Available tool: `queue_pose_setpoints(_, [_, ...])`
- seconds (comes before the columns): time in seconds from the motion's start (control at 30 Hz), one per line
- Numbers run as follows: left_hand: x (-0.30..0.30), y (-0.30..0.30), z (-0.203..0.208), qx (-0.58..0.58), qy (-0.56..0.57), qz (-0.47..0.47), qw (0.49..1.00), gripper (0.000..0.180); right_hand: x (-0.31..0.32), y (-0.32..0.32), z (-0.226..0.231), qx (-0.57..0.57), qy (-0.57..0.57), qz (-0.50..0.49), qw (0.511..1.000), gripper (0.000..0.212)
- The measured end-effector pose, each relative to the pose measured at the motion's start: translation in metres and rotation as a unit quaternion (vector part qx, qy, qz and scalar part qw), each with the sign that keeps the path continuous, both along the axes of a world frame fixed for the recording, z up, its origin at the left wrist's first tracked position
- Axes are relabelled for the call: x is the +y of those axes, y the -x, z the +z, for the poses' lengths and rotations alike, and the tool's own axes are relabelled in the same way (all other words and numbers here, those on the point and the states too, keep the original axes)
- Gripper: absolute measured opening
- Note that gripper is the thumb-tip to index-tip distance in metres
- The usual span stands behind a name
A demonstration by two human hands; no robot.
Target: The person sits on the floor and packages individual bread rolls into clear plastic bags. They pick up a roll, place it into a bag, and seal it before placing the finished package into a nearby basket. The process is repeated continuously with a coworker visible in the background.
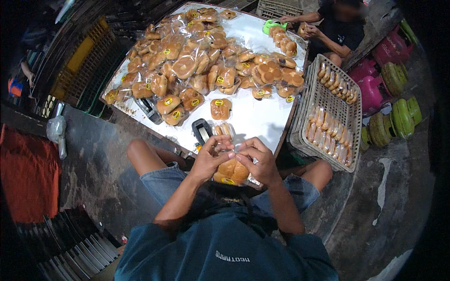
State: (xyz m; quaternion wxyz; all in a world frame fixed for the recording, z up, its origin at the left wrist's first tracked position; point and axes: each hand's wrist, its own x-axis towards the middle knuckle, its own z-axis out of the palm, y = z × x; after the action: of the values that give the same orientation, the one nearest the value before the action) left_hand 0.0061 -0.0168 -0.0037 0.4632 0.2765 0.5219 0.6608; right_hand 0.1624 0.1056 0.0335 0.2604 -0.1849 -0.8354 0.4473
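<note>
A clear plastic bag of golden bread (233, 171) with a yellow sticker hangs at the table's near edge, over my lap. My left hand (214, 158) and my right hand (258, 160) pinch the plastic at its top, fingertips almost meeting. Just beyond my left hand stands a black tape dispenser (202, 132), with some small wrapped rolls (222, 129) beside it. One bagged bun (220, 108) lies apart on the white tabletop (253, 121). Past it spreads a large heap of bagged buns (187, 61), many with yellow stickers.
Stacked grey crates (329, 117) holding wrapped rolls stand at the table's right. A second tape dispenser (148, 110) sits by the left edge. Across the table a co-worker (337, 30) handles bread near a green dispenser (273, 26). Pink and green gas cylinders (372, 91) stand far right.
</note>
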Motion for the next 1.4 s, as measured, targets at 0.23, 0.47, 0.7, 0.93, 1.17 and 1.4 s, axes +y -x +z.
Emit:
queue_pose_setpoints(0.23, [-0.008,0.008,-0.017,-0.019,0.183,-0.01,0.983,0.019,-0.023,0.011,-0.039,-0.128,0.044,-0.109,0.985,0.029])
queue_pose_setpoints(0.47, [-0.031,-0.018,-0.014,0.33,0.039,0.212,0.919,0.015,-0.087,0.011,-0.101,0.072,0.485,-0.057,0.87,0.026])
queue_pose_setpoints(0.7, [-0.049,-0.027,-0.037,-0.147,0.059,0.227,0.961,0.053,-0.106,0.031,-0.096,0.09,0.499,-0.089,0.857,0.047])
queue_pose_setpoints(0.93, [-0.065,0.001,-0.058,-0.35,0.075,0.176,0.917,0.043,-0.042,0.083,-0.191,-0.21,0.297,-0.162,0.917,0.04])
queue_pose_setpoints(1.17, [-0.072,0.04,-0.026,-0.302,0.102,0.175,0.931,0.047,-0.035,0.065,-0.138,-0.165,0.205,0.039,0.964,0.031])
queue_pose_setpoints(1.4, [-0.055,0.042,-0.048,-0.111,0.129,0.025,0.985,0.063,0.004,0.039,-0.132,-0.273,0.153,0.054,0.948,0.031])
